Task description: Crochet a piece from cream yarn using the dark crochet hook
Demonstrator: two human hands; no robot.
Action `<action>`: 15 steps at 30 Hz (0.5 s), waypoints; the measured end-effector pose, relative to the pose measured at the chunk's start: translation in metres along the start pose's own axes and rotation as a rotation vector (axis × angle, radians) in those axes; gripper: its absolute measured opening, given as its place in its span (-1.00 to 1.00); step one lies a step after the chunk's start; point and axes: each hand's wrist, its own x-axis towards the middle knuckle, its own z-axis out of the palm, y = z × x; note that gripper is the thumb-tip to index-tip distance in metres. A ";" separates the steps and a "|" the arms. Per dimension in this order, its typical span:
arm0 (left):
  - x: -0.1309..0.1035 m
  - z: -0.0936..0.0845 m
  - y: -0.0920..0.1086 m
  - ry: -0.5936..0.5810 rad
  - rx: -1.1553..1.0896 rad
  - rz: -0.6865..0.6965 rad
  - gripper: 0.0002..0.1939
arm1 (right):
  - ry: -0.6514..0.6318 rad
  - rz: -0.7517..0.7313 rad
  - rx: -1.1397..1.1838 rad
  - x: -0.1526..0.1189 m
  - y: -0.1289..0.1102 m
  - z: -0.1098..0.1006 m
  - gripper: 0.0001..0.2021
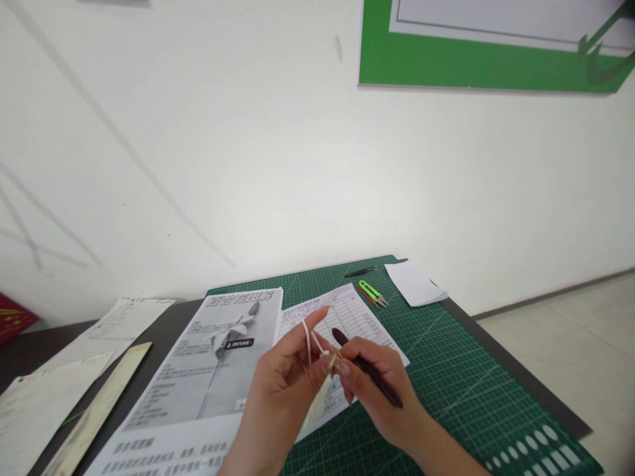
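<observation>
White yarn (307, 340) loops over the raised index finger of my left hand (290, 373), whose thumb and other fingers pinch a small pale piece of yarn work (325, 355). My right hand (380, 387) is closed around a dark-handled hook (374, 375), its fingertips meeting those of my left hand at the yarn work. The hook's tip is hidden among the fingers. Below the hands a pale strand or strip hangs over a printed form (360, 320).
A green cutting mat (436, 370) lies under a printed sheet with a flower picture (198, 370). Green thread snips (371, 291), a black pen-like tool (360, 272) and white paper (414, 283) lie toward the back. Handwritten sheets (114, 330) and a pale strip (99, 410) are at left.
</observation>
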 end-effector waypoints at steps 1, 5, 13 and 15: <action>0.000 0.000 0.000 0.012 0.005 0.004 -0.57 | 0.009 -0.013 -0.011 0.000 0.001 0.000 -0.71; 0.001 -0.002 -0.004 0.073 0.089 0.061 -0.51 | 0.233 -0.097 -0.040 0.002 0.009 -0.004 -0.73; 0.002 -0.004 -0.005 0.157 0.190 0.120 -0.36 | 0.389 -0.117 0.528 0.012 -0.002 -0.026 -0.69; 0.002 -0.004 -0.004 0.150 0.185 0.110 -0.34 | 0.327 -0.062 0.606 0.012 -0.007 -0.027 -0.82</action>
